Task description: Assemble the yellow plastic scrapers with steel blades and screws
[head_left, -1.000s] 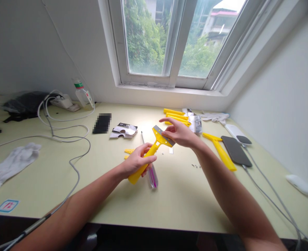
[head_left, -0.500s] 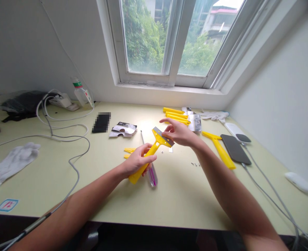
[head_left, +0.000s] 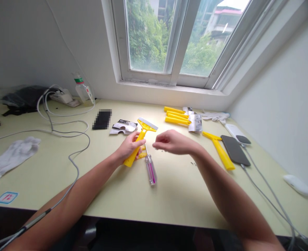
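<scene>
My left hand point(head_left: 129, 148) is wrapped round the handle of a yellow scraper point(head_left: 131, 158), its head with the grey blade point(head_left: 149, 124) tilted up and away. To the right of the scraper, apart from it, my right hand point(head_left: 172, 142) hovers low over the table with fingers curled together; whatever they may hold is hidden. Between the hands lies a screwdriver point(head_left: 151, 170) with a clear and purple handle. Yellow plastic pieces point(head_left: 142, 154) lie partly behind the scraper and the screwdriver shaft. Small screws point(head_left: 193, 163) rest right of the screwdriver.
Several yellow scraper handles point(head_left: 177, 120) with packaging lie at the back. Another yellow scraper point(head_left: 223, 155) lies beside a dark phone point(head_left: 234, 150) on a cable. Torn card packaging point(head_left: 122, 127), a white glove point(head_left: 16, 153), loose cables and a plastic bottle point(head_left: 84, 92) are to the left.
My right hand has come off the scraper's head and moved down toward the table, fingers now curled. My left hand has shifted left with the scraper, turning its head more upright.
</scene>
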The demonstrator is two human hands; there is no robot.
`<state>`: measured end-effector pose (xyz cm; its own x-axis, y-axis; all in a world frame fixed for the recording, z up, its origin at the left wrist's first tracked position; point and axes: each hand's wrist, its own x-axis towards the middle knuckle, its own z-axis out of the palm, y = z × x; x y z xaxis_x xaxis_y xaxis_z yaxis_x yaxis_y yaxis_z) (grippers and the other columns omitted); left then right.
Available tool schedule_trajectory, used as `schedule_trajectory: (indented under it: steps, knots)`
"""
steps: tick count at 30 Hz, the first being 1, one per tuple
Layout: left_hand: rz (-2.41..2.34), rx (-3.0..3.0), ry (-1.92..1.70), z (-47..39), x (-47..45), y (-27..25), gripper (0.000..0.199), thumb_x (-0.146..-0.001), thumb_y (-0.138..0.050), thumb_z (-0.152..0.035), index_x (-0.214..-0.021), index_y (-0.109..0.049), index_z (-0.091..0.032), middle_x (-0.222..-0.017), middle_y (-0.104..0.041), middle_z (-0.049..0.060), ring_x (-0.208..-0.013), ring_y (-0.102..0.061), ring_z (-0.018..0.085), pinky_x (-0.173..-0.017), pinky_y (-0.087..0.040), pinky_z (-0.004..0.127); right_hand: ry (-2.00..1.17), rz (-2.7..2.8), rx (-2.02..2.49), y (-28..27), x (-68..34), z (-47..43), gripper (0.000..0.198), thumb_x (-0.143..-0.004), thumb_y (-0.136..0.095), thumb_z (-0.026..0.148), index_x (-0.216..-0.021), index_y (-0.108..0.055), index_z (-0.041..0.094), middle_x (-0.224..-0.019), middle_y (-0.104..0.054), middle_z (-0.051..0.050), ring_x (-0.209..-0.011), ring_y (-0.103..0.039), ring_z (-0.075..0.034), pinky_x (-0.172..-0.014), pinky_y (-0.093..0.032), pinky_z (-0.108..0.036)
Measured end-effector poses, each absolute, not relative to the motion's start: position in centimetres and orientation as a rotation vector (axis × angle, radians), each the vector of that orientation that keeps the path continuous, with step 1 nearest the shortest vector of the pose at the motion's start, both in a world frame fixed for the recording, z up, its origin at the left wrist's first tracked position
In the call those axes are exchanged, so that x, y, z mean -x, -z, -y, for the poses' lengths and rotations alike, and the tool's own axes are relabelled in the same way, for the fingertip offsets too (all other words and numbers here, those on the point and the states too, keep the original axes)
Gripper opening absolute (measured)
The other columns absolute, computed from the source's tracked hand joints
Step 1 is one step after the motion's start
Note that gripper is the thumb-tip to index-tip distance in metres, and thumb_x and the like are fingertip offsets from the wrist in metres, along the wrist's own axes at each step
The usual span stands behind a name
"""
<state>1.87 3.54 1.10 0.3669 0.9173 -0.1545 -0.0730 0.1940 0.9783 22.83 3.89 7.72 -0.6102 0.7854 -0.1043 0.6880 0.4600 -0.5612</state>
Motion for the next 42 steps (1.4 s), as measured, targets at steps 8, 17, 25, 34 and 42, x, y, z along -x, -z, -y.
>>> schedule_trajectory:
  steps: [8, 17, 25, 34, 42]
  knots:
    - [-1.03, -1.188, -0.981, -4.9, -1.1, 0.0, 0.038, -0.078, -0.073, -0.038, -0.1, -0.048, -0.019, -0.07, -0.054, -0.005, -0.041, -0.048, 0.006, -0.037, -0.038, 0.019, 0.07, 2.884, 0.992, -0.6, -16.3, -0.1, 0.028, -0.093, -0.05, 0.022, -0.114, -0.063, 0.01, -0.105, -0.067, -0.014, -0.101, -0.06, -0.026, -0.086, -0.046, -0.041]
    - [-1.031, -1.216, -1.05, -5.3, -1.2, 1.0, 0.038, -0.075, -0.076, -0.038, -0.098, -0.053, -0.017, -0.08, -0.059, -0.002, -0.05, -0.053, 0.006, -0.044, -0.044, 0.019, 0.27, 2.927, 0.984, 0.1, -16.0, 0.2, 0.016, -0.092, -0.047, 0.016, -0.102, -0.06, 0.015, -0.099, -0.067, -0.011, -0.086, -0.062, -0.022, -0.072, -0.045, -0.036]
    - [-1.011, -1.227, -1.008, -5.2, -1.1, 1.0, 0.038, -0.078, -0.074, -0.04, -0.095, -0.047, -0.019, -0.077, -0.051, -0.005, -0.042, -0.048, 0.005, -0.034, -0.04, 0.019, 0.364, 3.012, 0.883, -1.1, -16.3, 1.5, 0.023, -0.093, -0.04, 0.015, -0.106, -0.059, 0.013, -0.099, -0.065, -0.012, -0.082, -0.061, -0.022, -0.071, -0.044, -0.037]
    - [-0.972, -1.238, -1.01, -5.5, -1.0, 1.5, 0.037, -0.08, -0.072, -0.038, -0.1, -0.048, -0.018, -0.079, -0.05, -0.004, -0.043, -0.048, 0.005, -0.034, -0.041, 0.02, 0.214, 3.072, 0.759, -1.3, -16.5, 2.4, 0.012, -0.093, -0.049, 0.026, -0.092, -0.058, 0.018, -0.09, -0.06, -0.007, -0.082, -0.058, -0.022, -0.071, -0.043, -0.038]
    - [-1.026, -1.2, -0.998, -5.5, -1.3, 1.6, 0.04, -0.078, -0.074, -0.036, -0.103, -0.048, -0.017, -0.086, -0.051, -0.002, -0.041, -0.047, 0.004, -0.032, -0.04, 0.02, 0.269, 3.055, 0.715, -1.0, -15.7, 4.0, 0.018, -0.095, -0.038, 0.019, -0.091, -0.056, 0.017, -0.086, -0.057, -0.006, -0.074, -0.054, -0.021, -0.061, -0.037, -0.036]
